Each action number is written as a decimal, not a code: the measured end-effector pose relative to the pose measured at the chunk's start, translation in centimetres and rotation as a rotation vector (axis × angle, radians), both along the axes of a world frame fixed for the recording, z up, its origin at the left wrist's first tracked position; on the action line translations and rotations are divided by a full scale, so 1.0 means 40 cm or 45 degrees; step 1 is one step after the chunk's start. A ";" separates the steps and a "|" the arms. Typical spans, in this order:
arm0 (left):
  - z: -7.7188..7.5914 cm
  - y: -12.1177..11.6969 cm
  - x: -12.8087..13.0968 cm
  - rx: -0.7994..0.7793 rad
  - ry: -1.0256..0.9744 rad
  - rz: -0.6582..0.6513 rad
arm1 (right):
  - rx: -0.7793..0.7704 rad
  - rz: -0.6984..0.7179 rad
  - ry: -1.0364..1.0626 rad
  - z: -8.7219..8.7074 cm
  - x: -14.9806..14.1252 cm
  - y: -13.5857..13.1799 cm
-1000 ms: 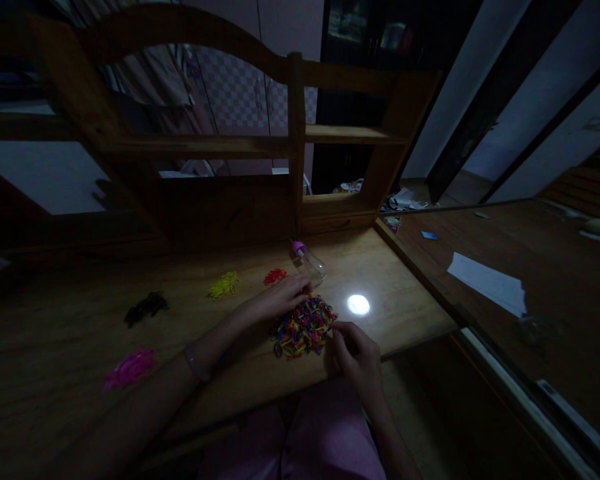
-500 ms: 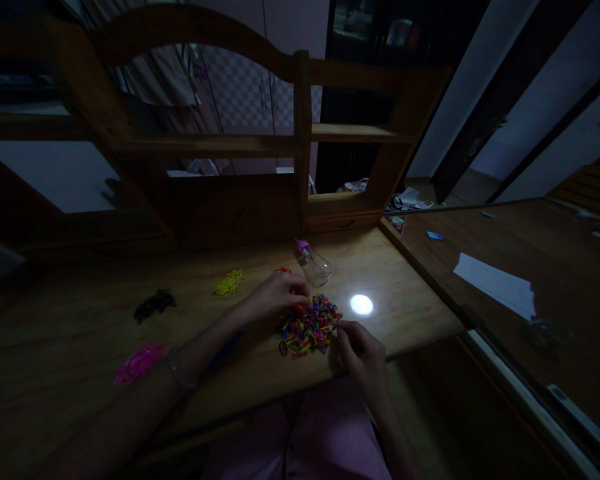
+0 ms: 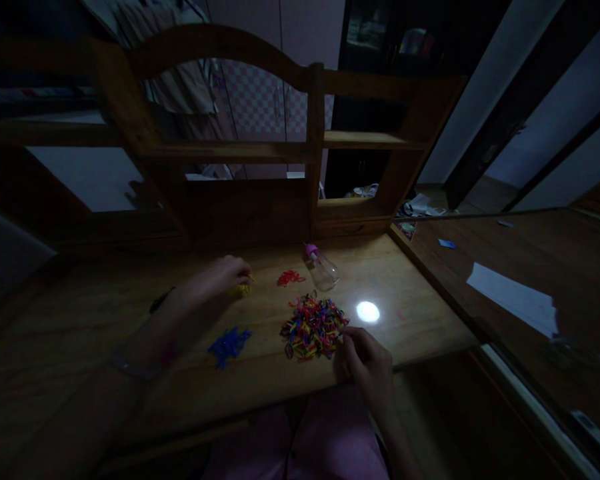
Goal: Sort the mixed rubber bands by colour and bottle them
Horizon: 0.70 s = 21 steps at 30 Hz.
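A heap of mixed-colour small rubber bands [image 3: 314, 328] lies on the wooden desk. My right hand [image 3: 369, 363] rests at its right edge, thumb and fingertips pinched together; what is between them is too small to make out. My left hand [image 3: 225, 272] is over a small pile of yellow rubber bands [image 3: 241, 290], fingers bent down and closed, partly covering it. Whatever they hold is hidden. Separate piles of red rubber bands [image 3: 290, 278] and blue rubber bands [image 3: 229, 347] lie nearby. My left forearm mostly covers a black pile [image 3: 159, 301] and a pink pile [image 3: 169, 355].
A clear bulb-shaped bottle with a pink top [image 3: 325, 272] lies behind the heap. A bright light spot [image 3: 368, 311] shows on the desk [image 3: 420, 313]. The wooden shelf frame [image 3: 316, 153] rises at the back. White papers [image 3: 513, 298] lie on the brown surface to the right.
My left hand has moved left from the mixed heap to the yellow pile, uncovering the blue and red piles. My right hand stays at the heap's edge. The view has shifted slightly.
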<state>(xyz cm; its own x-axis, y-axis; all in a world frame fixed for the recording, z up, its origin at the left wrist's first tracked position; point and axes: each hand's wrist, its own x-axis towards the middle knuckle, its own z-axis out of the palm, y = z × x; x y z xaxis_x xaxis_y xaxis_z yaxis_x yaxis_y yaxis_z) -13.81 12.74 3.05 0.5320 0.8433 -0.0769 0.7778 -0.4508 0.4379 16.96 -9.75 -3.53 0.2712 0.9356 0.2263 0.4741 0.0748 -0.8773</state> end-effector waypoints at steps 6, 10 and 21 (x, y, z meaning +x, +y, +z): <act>0.004 0.041 -0.085 -0.029 0.261 0.144 | 0.003 0.014 0.024 -0.002 -0.002 0.001; 0.030 0.023 -0.058 0.042 0.358 0.164 | -0.003 0.019 0.067 0.008 0.000 0.000; 0.014 -0.193 0.240 -0.045 -0.258 -0.649 | 0.000 0.023 0.113 0.019 0.002 0.000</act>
